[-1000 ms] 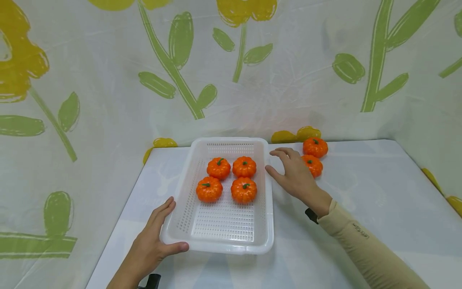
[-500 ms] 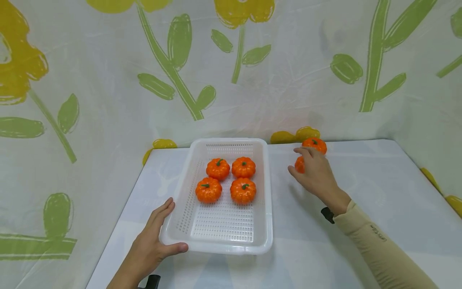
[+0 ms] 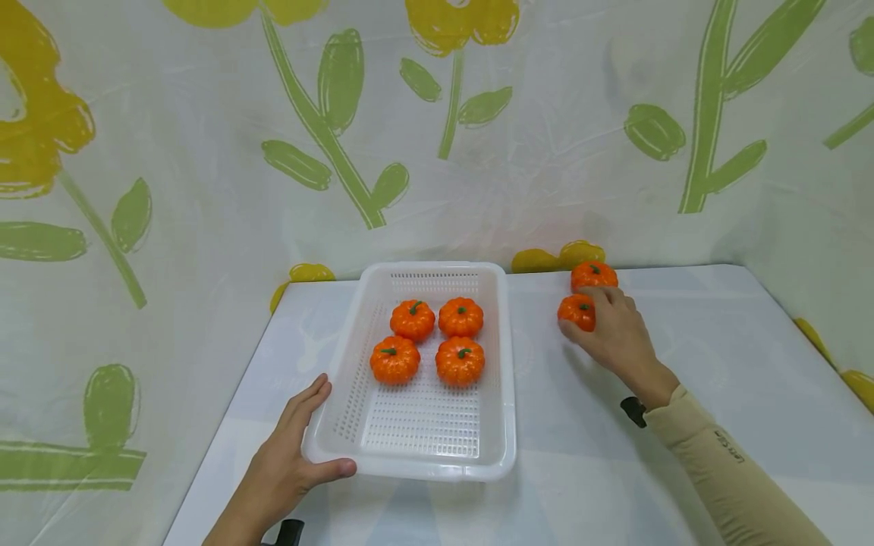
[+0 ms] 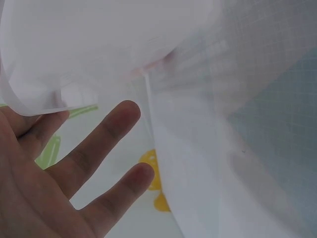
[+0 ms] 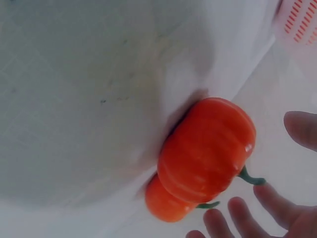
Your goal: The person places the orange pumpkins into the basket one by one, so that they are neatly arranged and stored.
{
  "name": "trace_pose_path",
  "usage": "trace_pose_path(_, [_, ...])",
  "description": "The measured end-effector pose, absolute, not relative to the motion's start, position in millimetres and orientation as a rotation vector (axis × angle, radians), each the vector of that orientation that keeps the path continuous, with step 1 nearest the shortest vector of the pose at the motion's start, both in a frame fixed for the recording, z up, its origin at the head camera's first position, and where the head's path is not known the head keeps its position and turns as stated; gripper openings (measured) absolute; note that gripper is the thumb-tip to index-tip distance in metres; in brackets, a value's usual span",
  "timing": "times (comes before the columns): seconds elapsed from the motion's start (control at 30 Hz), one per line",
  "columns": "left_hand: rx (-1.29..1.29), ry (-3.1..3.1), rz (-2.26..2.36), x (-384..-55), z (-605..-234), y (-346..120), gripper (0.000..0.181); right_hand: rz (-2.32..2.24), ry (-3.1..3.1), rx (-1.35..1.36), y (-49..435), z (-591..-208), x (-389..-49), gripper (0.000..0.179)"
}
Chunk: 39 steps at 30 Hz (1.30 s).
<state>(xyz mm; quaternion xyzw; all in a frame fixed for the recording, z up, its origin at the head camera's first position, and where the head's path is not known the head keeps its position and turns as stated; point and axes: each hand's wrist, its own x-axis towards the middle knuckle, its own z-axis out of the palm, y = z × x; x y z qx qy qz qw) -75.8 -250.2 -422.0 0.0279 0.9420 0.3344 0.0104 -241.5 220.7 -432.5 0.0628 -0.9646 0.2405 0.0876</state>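
Observation:
My left hand (image 3: 280, 462) lies at the near left corner of a white plastic basket (image 3: 423, 468), its thumb over the front rim and its fingers straight along the side. In the left wrist view, two extended fingers (image 4: 106, 136) stand apart from the basket (image 4: 44, 94). My right hand (image 3: 621, 334) is at the nearer of two orange toy pumpkins (image 3: 576, 309) on the table. Its thumb is on the near side and its fingers beyond. The right wrist view has these fingertips (image 5: 237, 206) spread around the pumpkin's green stem (image 5: 251, 177), not closed on the pumpkin (image 5: 208, 148).
Several more orange pumpkins (image 3: 460, 360) sit in the basket, toward its far half. The other loose pumpkin (image 3: 592, 274) stands just behind the nearer one, by the back edge of the white table (image 3: 717, 341). A flower-printed curtain (image 3: 546, 152) hangs behind the table.
My right hand has moved away from the basket's right side, rightward to the nearer loose pumpkin. My left hand and the basket have stayed in place.

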Motion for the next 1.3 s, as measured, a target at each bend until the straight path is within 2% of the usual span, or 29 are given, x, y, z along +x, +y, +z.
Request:
trace_pose_path(0.83, [0.066, 2.927, 1.051, -79.1, -426.8, -251.3, 0.120, 0.672, -2.977, 0.117, 225.5, -442.3, -242.4, 0.058])
trace_pose_path(1.3, [0.061, 2.918, 1.066, -78.4, -425.6, -251.0, 0.121, 0.734, -3.002, 0.131, 229.9, -444.2, -244.3, 0.060])
